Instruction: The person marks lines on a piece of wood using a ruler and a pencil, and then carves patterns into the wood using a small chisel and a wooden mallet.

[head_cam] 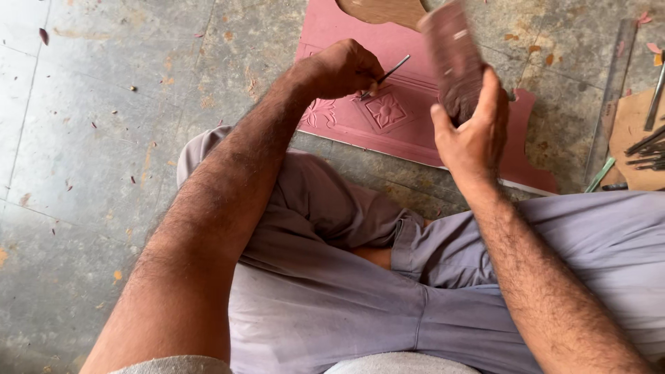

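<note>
Left hand [341, 69]: closed round a thin metal chisel [385, 75], tip set on the carved square flower of the panel.
Right hand [472, 131]: gripping a dark wooden block [451, 57], raised above the chisel as a mallet.
Panel [415, 111]: pink board, flat on the floor [104, 138] ahead of the crossed legs; scalloped edge at right, a carved leaf motif beside the flower, a brown wooden piece at its top.
Risks, as judged: a skewed blow could slide the chisel and gouge the flower; the block could catch the left knuckles; the unclamped panel could shift.
Tools [648, 149]: lying on a board at right.
</note>
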